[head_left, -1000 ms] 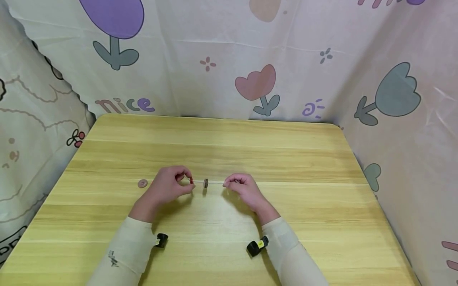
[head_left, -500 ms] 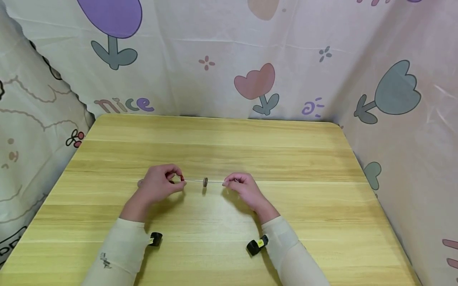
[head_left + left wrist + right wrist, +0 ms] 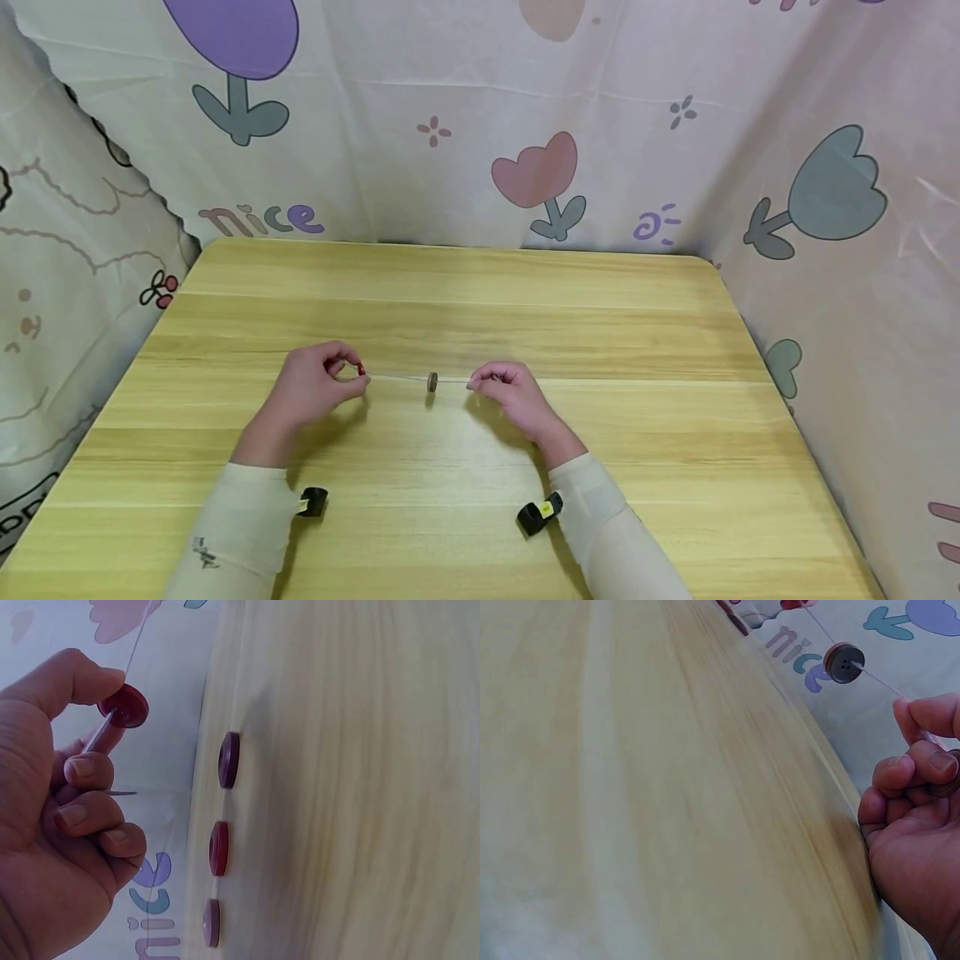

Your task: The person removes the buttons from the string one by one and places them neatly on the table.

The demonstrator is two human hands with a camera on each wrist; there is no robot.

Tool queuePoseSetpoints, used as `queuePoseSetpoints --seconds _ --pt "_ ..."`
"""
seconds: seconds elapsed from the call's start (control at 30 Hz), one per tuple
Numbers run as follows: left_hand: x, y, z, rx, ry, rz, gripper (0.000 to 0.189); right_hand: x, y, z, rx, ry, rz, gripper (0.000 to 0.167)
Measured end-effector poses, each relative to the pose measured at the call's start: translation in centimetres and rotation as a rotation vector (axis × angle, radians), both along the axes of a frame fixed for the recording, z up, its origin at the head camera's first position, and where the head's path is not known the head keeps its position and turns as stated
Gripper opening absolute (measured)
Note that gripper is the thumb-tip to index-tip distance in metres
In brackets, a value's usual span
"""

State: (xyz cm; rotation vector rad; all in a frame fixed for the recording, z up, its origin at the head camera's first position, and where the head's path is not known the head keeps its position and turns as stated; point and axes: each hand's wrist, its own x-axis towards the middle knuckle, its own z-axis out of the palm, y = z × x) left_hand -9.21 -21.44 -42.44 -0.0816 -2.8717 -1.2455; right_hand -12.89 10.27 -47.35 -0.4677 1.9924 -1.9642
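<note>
Pinching a red button (image 3: 129, 707) on a pale string (image 3: 397, 377), the left hand (image 3: 311, 387) sits at nine o'clock from a dark button (image 3: 432, 382). The right hand (image 3: 513, 400), at three o'clock, has its grip narrowed on the string. The dark button is strung between, touching neither hand, above the desk (image 3: 450, 312). Forearms slant in from seven and five o'clock, fingertips facing each other.

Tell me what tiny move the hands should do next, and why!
Probably slide the red button along the string toward the threaded dark button: the left hand pinches it, already threaded, and bare string shows between the two.
</note>
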Motion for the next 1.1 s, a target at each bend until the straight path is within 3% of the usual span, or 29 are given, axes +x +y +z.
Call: queuePoseSetpoints --seconds 0.4,0.8,0.9,1.1 --pt "0.4 -1.3 0.0 -0.007 0.001 0.042 0.023 0.1 0.0 0.2 -0.003 -0.003 0.004 0.012" --pt "0.8 -2.1 0.1 -0.030 0.015 0.081 0.017 -0.1 -0.1 0.3 0.011 -0.027 0.001 0.011" --pt "0.9 -2.3 0.2 -0.029 0.016 0.089 0.017 0.0 -0.2 0.8 0.011 -0.028 0.005 0.011" --pt "1.2 -2.6 0.2 -0.042 0.022 0.086 0.017 1.0 -0.3 3.3 0.016 -0.009 -0.001 0.011"
